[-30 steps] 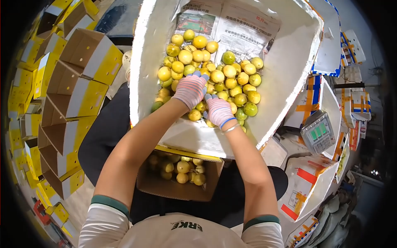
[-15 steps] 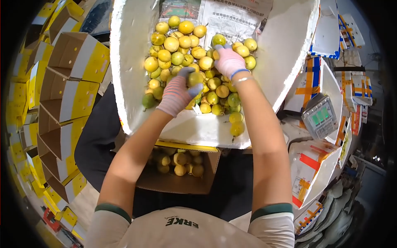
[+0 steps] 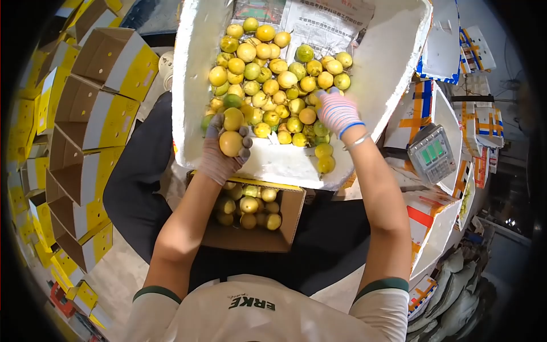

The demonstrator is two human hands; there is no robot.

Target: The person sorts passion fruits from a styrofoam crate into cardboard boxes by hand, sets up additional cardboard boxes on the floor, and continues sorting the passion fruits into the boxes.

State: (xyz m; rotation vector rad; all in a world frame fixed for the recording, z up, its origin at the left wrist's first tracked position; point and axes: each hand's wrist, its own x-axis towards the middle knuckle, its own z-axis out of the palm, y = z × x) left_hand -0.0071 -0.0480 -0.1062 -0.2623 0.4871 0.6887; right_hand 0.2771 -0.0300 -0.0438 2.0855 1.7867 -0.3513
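My left hand (image 3: 222, 149), in a striped knit glove with grey fingertips, is closed around two yellow passion fruits (image 3: 231, 143), palm up at the near left of a white foam box (image 3: 393, 54). Many loose passion fruits (image 3: 270, 87), yellow to green, lie piled inside that box. My right hand (image 3: 339, 111), gloved in pink and white stripes, reaches over the right side of the pile. Its fingers are slightly apart and point down at the fruit; no held fruit shows, though part of the fingertips is hidden.
A cardboard box (image 3: 293, 219) with more passion fruits stands below the foam box, between my legs. Stacked open yellow-and-white cartons (image 3: 108, 119) fill the left. On the right are a digital scale (image 3: 431, 154) and taped foam boxes (image 3: 428, 225). Newspaper (image 3: 325, 25) lines the foam box.
My left hand has drawn back toward the near edge and turned palm up, showing two passion fruits. My right hand has moved right and nearer. The foam box appears shifted in view.
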